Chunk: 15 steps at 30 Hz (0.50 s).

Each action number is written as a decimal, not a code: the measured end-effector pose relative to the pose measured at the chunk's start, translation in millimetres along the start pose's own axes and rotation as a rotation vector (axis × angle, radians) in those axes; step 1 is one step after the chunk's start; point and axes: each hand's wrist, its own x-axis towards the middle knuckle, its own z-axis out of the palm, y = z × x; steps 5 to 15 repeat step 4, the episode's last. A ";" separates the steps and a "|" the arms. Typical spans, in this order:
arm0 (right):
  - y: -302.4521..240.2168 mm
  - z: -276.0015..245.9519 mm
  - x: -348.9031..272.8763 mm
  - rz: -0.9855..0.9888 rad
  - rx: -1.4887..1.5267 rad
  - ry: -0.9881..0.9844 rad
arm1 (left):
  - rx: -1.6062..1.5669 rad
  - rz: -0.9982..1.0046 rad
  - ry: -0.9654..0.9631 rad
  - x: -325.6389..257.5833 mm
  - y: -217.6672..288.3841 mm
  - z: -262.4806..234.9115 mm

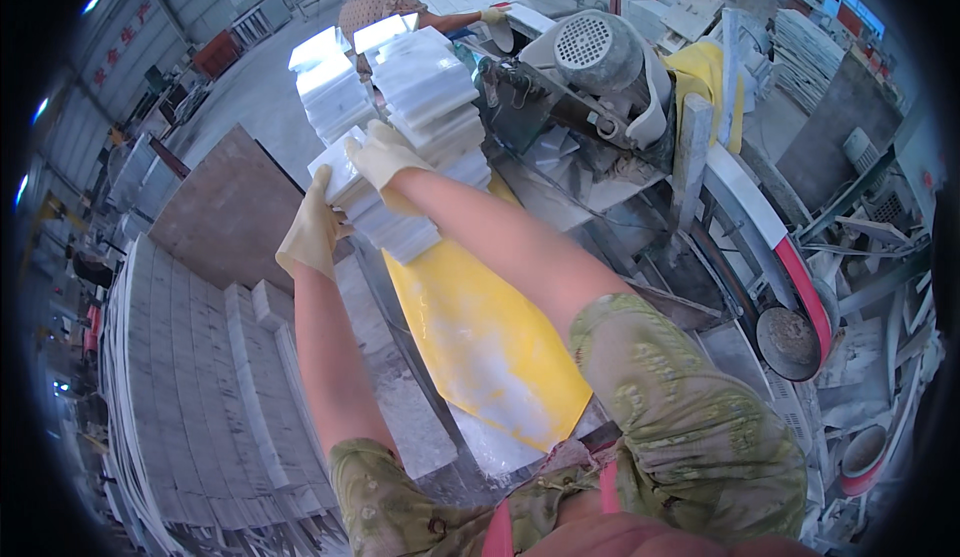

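Note:
Cream gloves cover both my hands. At the left edge of a white stone tile [337, 164], my left hand [312, 225] is closed, its thumb on top and its fingers lower down the side. My right hand [385, 160] grips the opposite side of that tile. The tile lies level on top of a near stack of white tiles [400, 235], touching or just above it; I cannot tell which. Two taller tile stacks, a right one [425, 77] and a left one [332, 92], stand just beyond. Under the near stack runs a yellow sheet [485, 332], wet and dusted white.
A machine with a grey motor [597, 54] and a red-and-white curved guard [800, 282] stands right. Grey slabs [185, 367] and a brown board [225, 207] are at left. Beyond the stacks, a co-worker in a head covering [385, 5] reaches right with a gloved hand [494, 16].

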 end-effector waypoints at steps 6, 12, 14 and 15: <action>-3.4 -27.2 -45.7 -0.572 -0.166 -0.035 | 0.074 -0.001 -0.054 -3.0 4.6 -0.9; -3.4 -27.2 -45.7 -0.572 -0.166 -0.035 | 0.074 -0.001 -0.054 -3.0 4.6 -0.9; -3.4 -27.2 -45.7 -0.572 -0.166 -0.035 | 0.074 -0.001 -0.054 -3.0 4.6 -0.9; -3.4 -27.2 -45.7 -0.572 -0.166 -0.035 | 0.074 -0.001 -0.054 -3.0 4.6 -0.9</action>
